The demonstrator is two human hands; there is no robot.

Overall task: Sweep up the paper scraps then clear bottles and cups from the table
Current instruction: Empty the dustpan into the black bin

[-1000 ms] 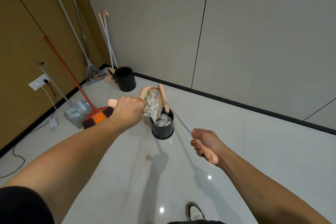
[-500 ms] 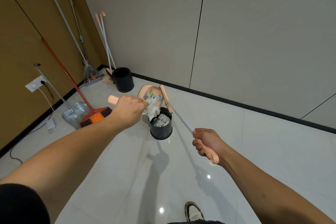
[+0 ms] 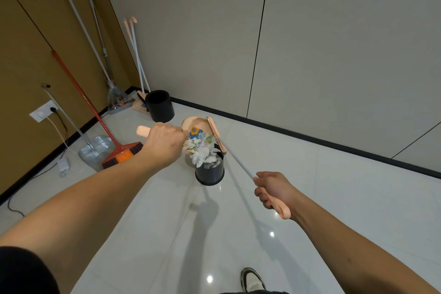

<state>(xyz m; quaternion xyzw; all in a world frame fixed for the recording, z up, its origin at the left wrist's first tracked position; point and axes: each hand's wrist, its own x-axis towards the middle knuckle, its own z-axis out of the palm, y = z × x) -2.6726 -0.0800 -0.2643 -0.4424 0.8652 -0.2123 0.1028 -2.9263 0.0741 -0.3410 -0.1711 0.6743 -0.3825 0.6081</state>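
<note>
My left hand (image 3: 164,144) grips the peach handle of a peach dustpan (image 3: 191,123), which is tilted over a small black bin (image 3: 210,172) on the floor. Paper scraps (image 3: 200,149) spill from the pan into the bin's mouth. My right hand (image 3: 272,190) grips the peach end of a broom handle (image 3: 238,161). The broom's flat peach head (image 3: 216,133) presses against the scraps at the pan's right side. No table, bottles or cups are in view.
A second black bin (image 3: 160,105) stands in the corner. A red broom (image 3: 119,153), a metal dustpan (image 3: 95,150) and several long-handled tools lean on the brown wall at left. A wall socket (image 3: 44,111) has a trailing cable. Glossy tile floor stretches right; my shoe (image 3: 251,280) shows below.
The heap of scraps has slid further down the tilted dustpan toward the bin. Both hands keep their grips and have barely moved.
</note>
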